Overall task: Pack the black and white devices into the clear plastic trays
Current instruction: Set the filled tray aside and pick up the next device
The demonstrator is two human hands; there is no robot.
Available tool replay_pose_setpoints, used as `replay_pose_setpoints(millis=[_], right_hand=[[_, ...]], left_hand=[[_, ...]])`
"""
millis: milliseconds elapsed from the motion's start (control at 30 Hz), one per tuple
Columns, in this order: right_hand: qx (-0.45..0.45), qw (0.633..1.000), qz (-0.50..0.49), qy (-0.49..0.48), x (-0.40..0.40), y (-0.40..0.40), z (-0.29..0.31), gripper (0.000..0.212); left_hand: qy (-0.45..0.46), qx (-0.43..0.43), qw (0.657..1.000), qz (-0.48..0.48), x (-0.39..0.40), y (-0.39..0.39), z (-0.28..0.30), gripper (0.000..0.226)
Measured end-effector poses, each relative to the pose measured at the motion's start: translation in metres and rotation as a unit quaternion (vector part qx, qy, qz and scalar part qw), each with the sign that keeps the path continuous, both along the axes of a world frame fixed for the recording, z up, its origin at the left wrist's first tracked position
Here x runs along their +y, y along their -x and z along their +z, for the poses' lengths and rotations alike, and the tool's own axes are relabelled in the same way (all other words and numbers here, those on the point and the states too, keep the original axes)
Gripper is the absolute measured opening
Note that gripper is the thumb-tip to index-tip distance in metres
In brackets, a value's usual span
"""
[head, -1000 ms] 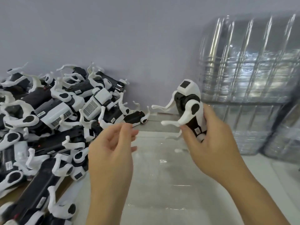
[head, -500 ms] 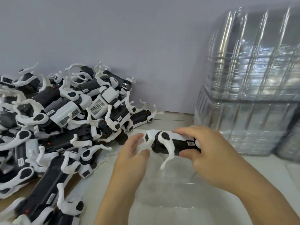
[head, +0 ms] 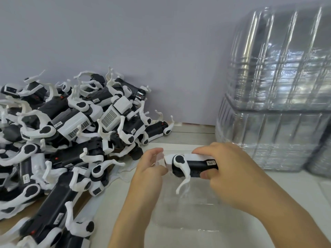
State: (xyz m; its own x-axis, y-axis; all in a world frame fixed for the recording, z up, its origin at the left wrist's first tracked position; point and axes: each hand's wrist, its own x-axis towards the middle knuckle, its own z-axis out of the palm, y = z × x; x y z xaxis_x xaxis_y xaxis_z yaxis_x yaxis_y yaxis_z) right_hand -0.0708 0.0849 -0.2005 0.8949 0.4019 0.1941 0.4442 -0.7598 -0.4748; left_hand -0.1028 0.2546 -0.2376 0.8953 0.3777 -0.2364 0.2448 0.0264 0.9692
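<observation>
A plain grey wall (head: 143,42) backs a pale tabletop (head: 193,133). At left lies a heap (head: 62,140) of glossy black-and-white devices with curved white arms. The left hand (head: 150,169) pinches the white end of one device (head: 191,165), the right hand (head: 231,169) grips its black body, above a clear tray (head: 188,215). Ribbed, shiny tray stacks (head: 279,97) stand right

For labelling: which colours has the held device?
Black body, white arms, in the head view: device.

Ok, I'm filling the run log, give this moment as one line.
phase: placing | right hand: grips device | left hand: at its white end | clear tray: below | pile: left
</observation>
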Motion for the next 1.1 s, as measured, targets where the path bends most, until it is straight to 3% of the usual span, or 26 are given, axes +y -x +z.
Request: replay_pose_setpoints(millis=[133, 333, 567, 767, 1100], right_hand=[[0.009, 1.000, -0.003, -0.001, 0.008, 0.000, -0.004, 0.019], [0.011, 1.000, 0.001, 0.027, 0.008, 0.001, -0.008, 0.025], [0.022, 0.999, 0.029, -0.010, 0.007, 0.002, -0.007, 0.027], [-0.014, 1.000, -0.006, 0.017, 0.015, 0.004, -0.011, 0.019], [0.008, 0.999, -0.014, 0.038, 0.016, 0.001, -0.012, 0.034]], left_hand=[[0.005, 0.000, 1.000, -0.004, 0.001, 0.001, 0.002, 0.052], [0.048, -0.006, 0.999, -0.001, 0.004, 0.001, 0.001, 0.028], [0.071, -0.036, 0.997, -0.001, 0.000, 0.000, -0.004, 0.036], [0.077, -0.045, 0.996, -0.001, 0.003, -0.003, -0.012, 0.011], [0.063, -0.062, 0.996, 0.002, 0.002, -0.006, -0.017, 0.010]])
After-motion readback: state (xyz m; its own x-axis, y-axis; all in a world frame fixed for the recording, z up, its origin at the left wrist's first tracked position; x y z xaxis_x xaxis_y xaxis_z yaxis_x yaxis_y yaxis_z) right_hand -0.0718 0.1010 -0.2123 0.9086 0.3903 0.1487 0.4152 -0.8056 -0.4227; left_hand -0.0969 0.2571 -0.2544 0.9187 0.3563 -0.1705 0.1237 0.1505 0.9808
